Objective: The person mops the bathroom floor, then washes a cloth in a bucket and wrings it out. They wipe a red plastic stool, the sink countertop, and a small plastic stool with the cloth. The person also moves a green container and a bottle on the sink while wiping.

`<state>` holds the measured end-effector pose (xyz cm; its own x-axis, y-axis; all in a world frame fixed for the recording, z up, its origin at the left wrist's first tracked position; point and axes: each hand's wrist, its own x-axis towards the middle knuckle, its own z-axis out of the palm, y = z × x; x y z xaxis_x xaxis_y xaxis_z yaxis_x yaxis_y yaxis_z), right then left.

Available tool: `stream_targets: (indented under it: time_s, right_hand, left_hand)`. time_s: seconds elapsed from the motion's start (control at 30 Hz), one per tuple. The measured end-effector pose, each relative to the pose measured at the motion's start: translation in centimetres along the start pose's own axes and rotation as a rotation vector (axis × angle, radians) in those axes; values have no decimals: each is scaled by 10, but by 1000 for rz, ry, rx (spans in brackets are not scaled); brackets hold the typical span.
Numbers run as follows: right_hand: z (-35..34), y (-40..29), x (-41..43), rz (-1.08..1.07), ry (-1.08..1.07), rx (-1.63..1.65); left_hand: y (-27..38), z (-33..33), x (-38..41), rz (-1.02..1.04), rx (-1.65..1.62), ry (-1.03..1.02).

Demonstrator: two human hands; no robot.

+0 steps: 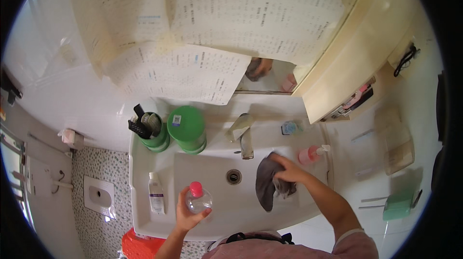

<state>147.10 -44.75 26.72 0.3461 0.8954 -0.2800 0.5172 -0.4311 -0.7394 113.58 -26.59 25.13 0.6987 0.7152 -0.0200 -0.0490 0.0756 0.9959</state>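
Observation:
My left hand [186, 212] is wrapped around a clear bottle [200, 204] with a pink cap, held over the front left part of the white washbasin [152, 227]. On the right side of the basin, my right hand [289, 169] grips a dark grey cloth [267, 183], whose lower end hangs loose. The tap [246, 145] stands at the back, above the round drain [234, 176]. A pink pump bottle [308, 155] is just beyond my right hand. Lying on the left ledge is a white bottle with a purple band [156, 195].
A green-lidded canister [186, 123] and a green cup of combs and brushes [155, 139] occupy the back left corner. Papers with writing [188, 70] cover the mirror. A cabinet [325, 96] juts out at right. Below left are a squat toilet [98, 194] and a red plastic item [141, 246].

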Motion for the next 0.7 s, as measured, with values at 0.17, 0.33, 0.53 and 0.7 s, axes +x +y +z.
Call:
stream_targets:
  time_s: [0.17,0.33,0.53,0.7]
  right_hand:
    - [6,-61,52,-107,571,206]
    - [78,-70,83,-114,789,54]
    - [51,-77,123,38,841,117]
    - [67,-81,73,34,629,124]
  left_hand:
    - [-4,5,8,-48,-8,8]
    - [4,25,14,-36,-66,-77]
    - [-4,26,15,-57,2,-92]
    - [4,21,7,-55,-105,-57]
